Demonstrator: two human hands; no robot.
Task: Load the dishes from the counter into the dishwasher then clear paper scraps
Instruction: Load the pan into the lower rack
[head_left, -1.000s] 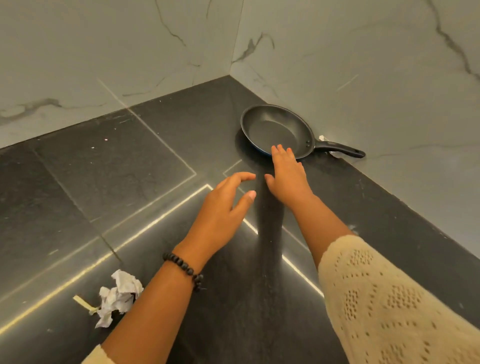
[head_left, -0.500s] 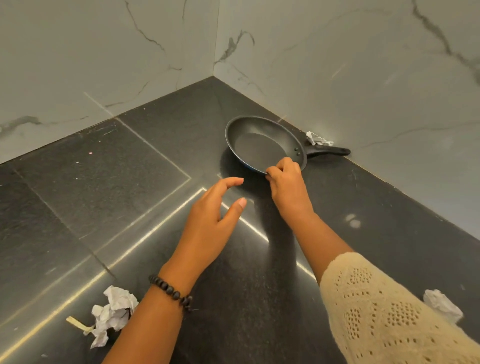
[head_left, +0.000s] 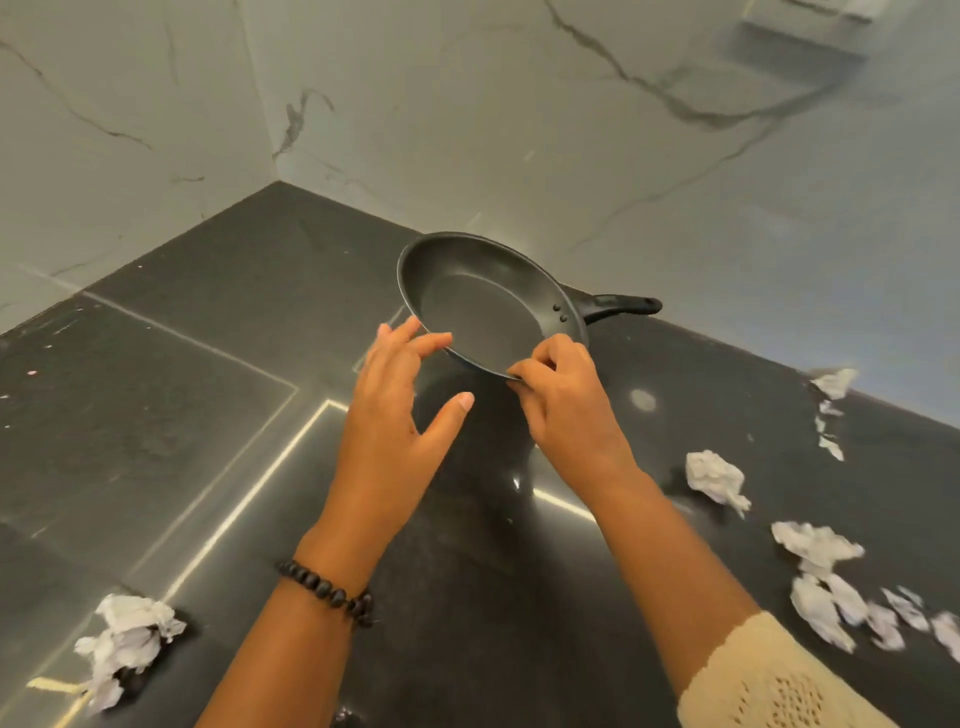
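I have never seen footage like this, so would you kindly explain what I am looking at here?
There is no machine: a camera worn on a person's head looks down at their two bare hands. The right hand pinches the near rim of a black frying pan, tilting it up off the dark counter. The left hand is open, its fingertips at the pan's rim. Crumpled paper scraps lie on the counter, one at the near left and several to the right.

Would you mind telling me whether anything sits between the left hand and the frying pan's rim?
Nothing visible does. The left hand hangs open beside the near rim of the frying pan, its fingertips at or touching the edge, with only bare counter beneath. The right hand already pinches the rim. The paper scraps lie off to the sides.
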